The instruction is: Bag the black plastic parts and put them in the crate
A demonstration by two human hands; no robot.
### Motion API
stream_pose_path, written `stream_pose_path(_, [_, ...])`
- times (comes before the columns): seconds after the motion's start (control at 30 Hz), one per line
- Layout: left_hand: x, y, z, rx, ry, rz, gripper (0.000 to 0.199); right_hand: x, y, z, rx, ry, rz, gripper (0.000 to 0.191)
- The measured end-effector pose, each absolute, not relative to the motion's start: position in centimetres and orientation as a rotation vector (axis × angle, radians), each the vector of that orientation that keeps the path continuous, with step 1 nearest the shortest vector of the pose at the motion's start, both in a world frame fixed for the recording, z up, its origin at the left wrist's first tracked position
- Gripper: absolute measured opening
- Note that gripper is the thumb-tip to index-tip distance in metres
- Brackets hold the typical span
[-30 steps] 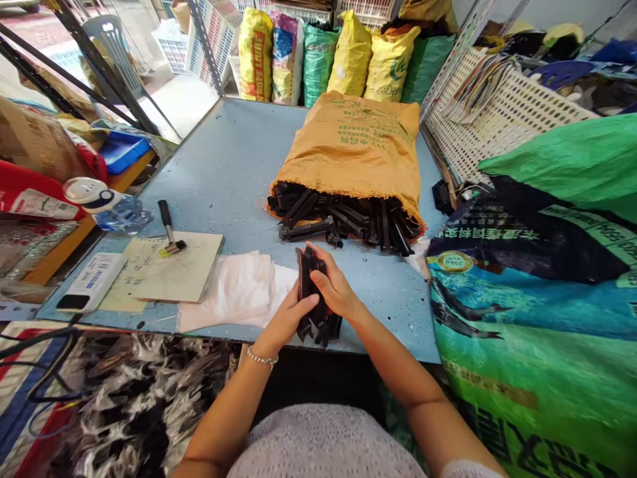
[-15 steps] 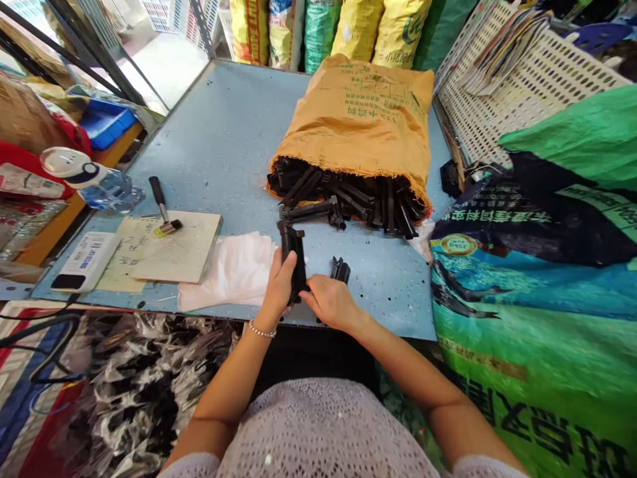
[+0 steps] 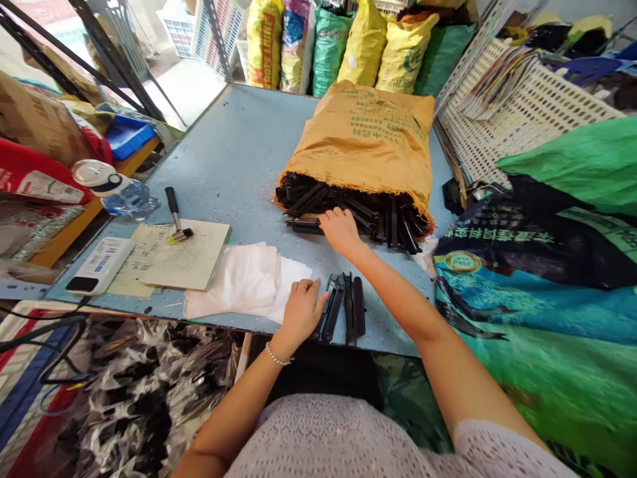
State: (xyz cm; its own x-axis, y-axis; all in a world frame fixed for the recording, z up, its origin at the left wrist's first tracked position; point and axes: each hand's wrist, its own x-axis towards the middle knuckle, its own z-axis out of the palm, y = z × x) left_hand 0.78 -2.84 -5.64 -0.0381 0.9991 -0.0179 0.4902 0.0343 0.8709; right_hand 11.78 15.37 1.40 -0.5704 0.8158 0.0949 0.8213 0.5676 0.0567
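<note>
Near the table's front edge, my left hand point(image 3: 301, 311) has its fingers apart, with the thumb beside a long black plastic part point(image 3: 332, 309). A second black plastic part point(image 3: 354, 309) lies alongside to the right. Farther forward, my right hand point(image 3: 340, 230) has its fingers curled over the right end of another black plastic part point(image 3: 304, 226), lying sideways in front of the sack. The orange woven sack point(image 3: 368, 143) lies on its side, and several similar black parts point(image 3: 398, 222) spill from its mouth. Under the left fingers is the edge of a stack of thin white bags point(image 3: 243, 279).
Left on the blue table point(image 3: 239, 146) are a notepad point(image 3: 199, 265), a black-handled brush point(image 3: 173, 206), a white box-shaped device point(image 3: 102, 265) and a water bottle point(image 3: 119, 192). A green-blue sack point(image 3: 537, 318) stands at the right. Wrapped black items point(image 3: 149, 392) fill the space below.
The black part both hands held is now down on the table beside the other. My right hand has moved forward to the part by the sack; my left hand has lowered and opened.
</note>
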Motion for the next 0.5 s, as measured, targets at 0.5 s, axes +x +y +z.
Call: stream_pose_path(0.5, [-0.8, -2.2, -1.3, 0.842, 1.176, 1.2, 0.07, 13.8, 6.2, 1.9, -1.308, -2.079, 0.96, 0.046])
